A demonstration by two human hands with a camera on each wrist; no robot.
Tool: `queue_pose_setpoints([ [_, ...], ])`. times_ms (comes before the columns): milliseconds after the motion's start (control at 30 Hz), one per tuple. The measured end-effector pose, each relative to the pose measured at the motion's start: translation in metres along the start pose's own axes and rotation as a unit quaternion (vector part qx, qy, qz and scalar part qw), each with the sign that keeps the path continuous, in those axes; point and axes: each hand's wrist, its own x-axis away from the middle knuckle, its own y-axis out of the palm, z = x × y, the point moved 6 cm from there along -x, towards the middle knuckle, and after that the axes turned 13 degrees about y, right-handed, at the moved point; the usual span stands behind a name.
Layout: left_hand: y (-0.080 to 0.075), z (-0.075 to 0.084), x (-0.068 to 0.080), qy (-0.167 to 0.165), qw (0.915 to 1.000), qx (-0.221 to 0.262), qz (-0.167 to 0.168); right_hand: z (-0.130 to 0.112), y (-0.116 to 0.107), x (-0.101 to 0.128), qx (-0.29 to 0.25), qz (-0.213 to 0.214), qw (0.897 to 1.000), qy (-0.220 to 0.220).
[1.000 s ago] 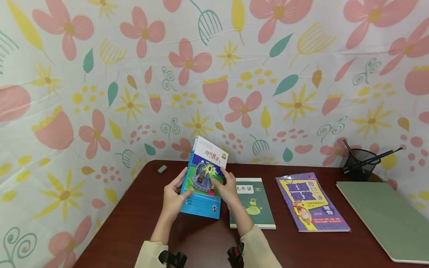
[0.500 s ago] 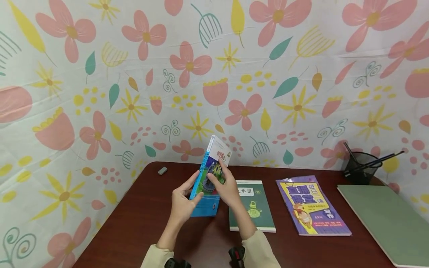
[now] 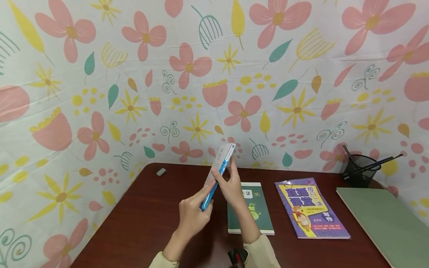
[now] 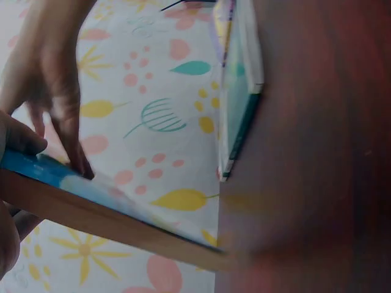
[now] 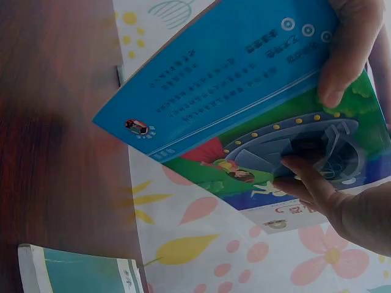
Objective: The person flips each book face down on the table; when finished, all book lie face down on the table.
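Observation:
In the head view a thin paperback book is held up over the table, tilted, its blue spine toward me and its pale back cover to the left. My left hand grips its lower end. Higher up, my right hand pinches it around the spine. The right wrist view shows the front cover, blue at one end with a colourful picture; a thumb of the left hand lies on it, and fingers of the right hand touch the picture. Page edges show in the left wrist view.
A dark green book lies just right of the hands. Farther right are a purple book, a large sage-green board or folder and a black mesh pen holder. A small grey block sits at the back left.
The book has turned from front cover facing me to spine and back cover showing. Both hands have turned with it and shifted slightly right, still holding it.

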Motion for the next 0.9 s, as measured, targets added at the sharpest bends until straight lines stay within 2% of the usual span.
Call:
queue_pose_setpoints([
  [100, 0.004, 0.007, 0.001, 0.018, 0.9993, -0.031, -0.004, -0.003, -0.001, 0.000, -0.003, 0.012, 1.000, -0.025],
  [233, 0.009, 0.014, 0.003, 0.018, 0.9979, -0.060, -0.012, -0.005, -0.005, 0.001, -0.022, 0.037, 0.998, -0.049],
  [467, 0.016, 0.024, 0.003, 0.033, 0.9959, -0.082, -0.020, -0.004, -0.012, 0.002, -0.045, 0.079, 0.995, -0.039],
  [600, 0.025, 0.023, 0.003, 0.014, 0.9967, -0.033, -0.073, -0.005, -0.020, 0.003, -0.060, 0.127, 0.989, -0.040],
  [733, 0.035, 0.019, 0.007, -0.009, 0.9895, 0.025, -0.142, -0.006, -0.026, 0.002, -0.068, 0.159, 0.984, -0.031],
  [800, 0.036, 0.013, 0.010, -0.027, 0.9865, 0.046, -0.155, -0.005, -0.025, 0.001, -0.070, 0.157, 0.985, -0.025],
  [900, 0.035, -0.001, 0.018, -0.090, 0.9796, 0.089, -0.156, -0.004, -0.022, 0.002, -0.071, 0.153, 0.986, -0.021],
])
